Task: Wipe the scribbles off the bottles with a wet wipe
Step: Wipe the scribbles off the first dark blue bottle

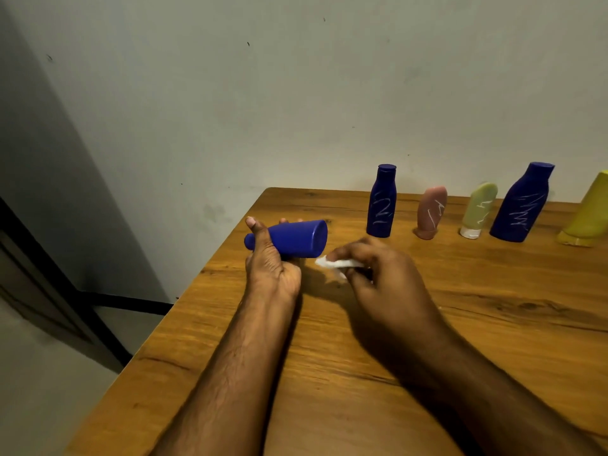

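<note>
Left hand (268,258) is wrapped round a blue bottle (296,239) held sideways just above the table's left edge, no scribble showing on the side I can see. Right hand (378,271) pinches the wet wipe (335,264) just beside its base. I'd roll the bottle and check all sides before swapping. Five marked bottles (381,205) wait far right on the wooden table (329,390), plain wall behind.

table (493,324): wood-grain top, dark knot streaks right side | wall (296,93): pale grey-green, a few small dark specks | floor (42,390): light grey, lower left | baseboard (131,302): black strip along wall foot
</note>
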